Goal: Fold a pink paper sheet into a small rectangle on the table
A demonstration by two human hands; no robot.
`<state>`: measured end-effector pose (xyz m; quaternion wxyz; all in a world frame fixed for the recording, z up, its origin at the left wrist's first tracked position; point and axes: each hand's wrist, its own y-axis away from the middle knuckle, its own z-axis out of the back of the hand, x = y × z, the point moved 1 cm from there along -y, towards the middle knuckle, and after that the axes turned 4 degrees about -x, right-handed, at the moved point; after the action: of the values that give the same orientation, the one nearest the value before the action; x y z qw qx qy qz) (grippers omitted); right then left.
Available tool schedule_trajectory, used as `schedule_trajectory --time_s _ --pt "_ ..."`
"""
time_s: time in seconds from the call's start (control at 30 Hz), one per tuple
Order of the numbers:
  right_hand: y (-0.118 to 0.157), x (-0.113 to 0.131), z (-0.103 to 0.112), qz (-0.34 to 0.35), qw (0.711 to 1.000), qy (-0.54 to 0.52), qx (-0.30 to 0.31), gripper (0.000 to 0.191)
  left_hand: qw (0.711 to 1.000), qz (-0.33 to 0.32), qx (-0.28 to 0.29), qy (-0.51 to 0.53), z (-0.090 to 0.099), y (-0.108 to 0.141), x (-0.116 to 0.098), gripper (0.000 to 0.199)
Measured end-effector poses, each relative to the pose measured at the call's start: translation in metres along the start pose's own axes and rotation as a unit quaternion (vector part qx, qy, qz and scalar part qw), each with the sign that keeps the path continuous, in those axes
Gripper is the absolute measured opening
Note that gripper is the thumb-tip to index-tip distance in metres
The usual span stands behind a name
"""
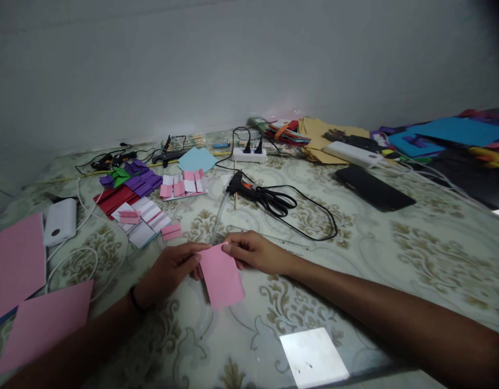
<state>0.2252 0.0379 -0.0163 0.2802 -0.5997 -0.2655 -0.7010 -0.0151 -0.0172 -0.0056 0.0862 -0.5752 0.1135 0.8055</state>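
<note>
Between my two hands is a small rectangular sheet of pink paper (223, 280), held by its far edge and sloping down toward me. My left hand (172, 269) pinches the far left corner between thumb and fingers. At the far right corner, the thumb and fingers of my right hand (253, 252) close on the same sheet. Just beyond my hands lies a clear ruler (219, 216), partly hidden by them. A black glue gun (245, 189) with a coiled cord rests past the ruler. Nearest my left hand is a small folded pink paper piece (171, 232).
Folded purple papers (144, 183) and white-and-pink papers (146, 219) lie at the left. Larger pink sheets (46, 327) and a white device (60, 221) are further left. A power strip (249, 155) stands at the back, a black phone (373, 187) to the right. A white square (314, 356) shows in front.
</note>
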Motion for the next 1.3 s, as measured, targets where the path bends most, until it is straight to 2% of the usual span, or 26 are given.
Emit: schedule_trajectory --time_s 0.97,1.3 --pt "-0.0007 -0.0014 -0.0008 -0.004 1.000 -0.017 -0.001 0.057 1.000 -0.018 0.001 -0.002 -0.0001 -0.0006 0.0032 0.040" --pt "-0.0001 -0.0017 -0.0002 0.007 1.000 -0.001 0.003 0.058 1.000 -0.004 -0.002 0.019 -0.0009 -0.0008 0.0000 0.038"
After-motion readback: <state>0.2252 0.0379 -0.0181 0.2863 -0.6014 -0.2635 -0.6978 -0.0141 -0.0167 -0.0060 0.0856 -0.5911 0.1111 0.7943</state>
